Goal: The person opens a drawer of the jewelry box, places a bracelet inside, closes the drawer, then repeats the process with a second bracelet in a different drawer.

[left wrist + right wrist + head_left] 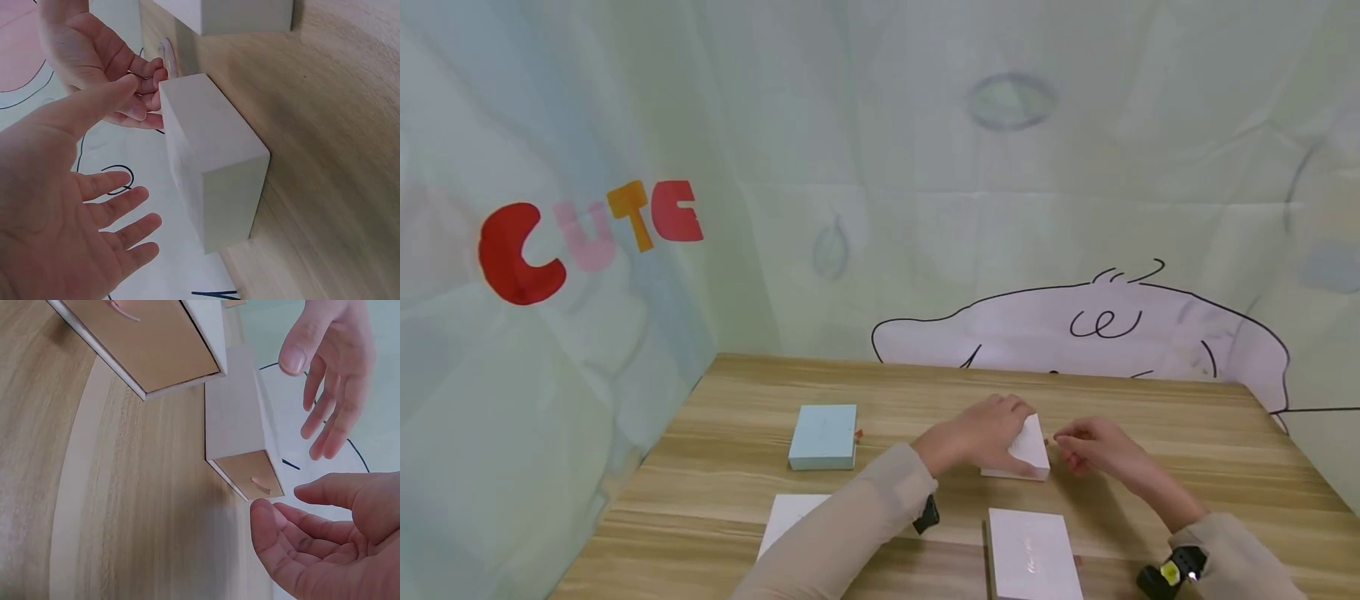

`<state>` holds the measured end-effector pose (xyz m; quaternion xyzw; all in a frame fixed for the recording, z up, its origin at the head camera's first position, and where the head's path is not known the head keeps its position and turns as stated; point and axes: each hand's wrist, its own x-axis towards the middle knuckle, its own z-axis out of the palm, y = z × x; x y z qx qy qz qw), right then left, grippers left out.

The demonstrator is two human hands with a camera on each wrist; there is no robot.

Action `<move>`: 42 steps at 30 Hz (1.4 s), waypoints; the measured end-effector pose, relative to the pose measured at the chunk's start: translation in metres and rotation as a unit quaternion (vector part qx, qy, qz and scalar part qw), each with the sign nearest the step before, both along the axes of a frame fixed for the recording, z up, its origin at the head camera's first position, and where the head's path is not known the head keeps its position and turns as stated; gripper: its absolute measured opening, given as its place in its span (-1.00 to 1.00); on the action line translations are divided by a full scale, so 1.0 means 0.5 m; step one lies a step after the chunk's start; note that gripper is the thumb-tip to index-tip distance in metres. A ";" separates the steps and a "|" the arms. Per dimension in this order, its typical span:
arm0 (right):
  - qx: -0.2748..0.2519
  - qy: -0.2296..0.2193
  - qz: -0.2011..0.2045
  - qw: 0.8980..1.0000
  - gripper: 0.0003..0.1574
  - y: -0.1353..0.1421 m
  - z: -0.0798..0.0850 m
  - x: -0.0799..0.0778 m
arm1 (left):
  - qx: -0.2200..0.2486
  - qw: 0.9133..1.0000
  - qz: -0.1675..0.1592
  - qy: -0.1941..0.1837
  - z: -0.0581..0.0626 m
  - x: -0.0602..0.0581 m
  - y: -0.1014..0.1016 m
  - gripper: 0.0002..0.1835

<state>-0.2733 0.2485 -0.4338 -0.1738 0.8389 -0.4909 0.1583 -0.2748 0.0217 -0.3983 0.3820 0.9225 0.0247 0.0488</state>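
Note:
Near the back of the wooden table lies a white drawer-style box [1030, 446], its tan end and small ribbon pull [261, 486] showing in the right wrist view. My left hand [988, 433] hovers over its top with fingers spread, partly hiding it in the head view; the left wrist view shows a gap between those fingers and the box. At the box's right end is my right hand [1097, 450], thumb and bent fingers close to the ribbon but apart from it, holding nothing.
A light-blue box [823, 437] stands at the left with a ribbon on its right side. Another white box [1033, 554] lies nearer, at the front. One more white box [790, 512] is partly covered by my left sleeve. A printed curtain [850, 208] hangs behind the table [737, 400].

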 end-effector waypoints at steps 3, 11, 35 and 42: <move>0.006 -0.001 -0.003 1.000 -0.65 -0.008 -0.002 -0.006 | -0.007 1.000 0.001 0.009 -0.008 -0.007 0.000 -0.07; 0.027 -0.014 -0.006 1.000 -0.72 -0.025 -0.007 -0.021 | -0.005 1.000 0.011 0.003 -0.025 -0.019 0.002 -0.07; 0.015 -0.009 0.025 1.000 -0.84 -0.033 -0.025 -0.032 | -0.058 0.996 0.063 -0.021 -0.049 -0.034 0.032 0.08; 0.025 0.007 0.025 0.999 -0.85 -0.035 -0.030 -0.032 | -0.067 0.995 0.073 -0.027 -0.049 -0.036 0.033 0.07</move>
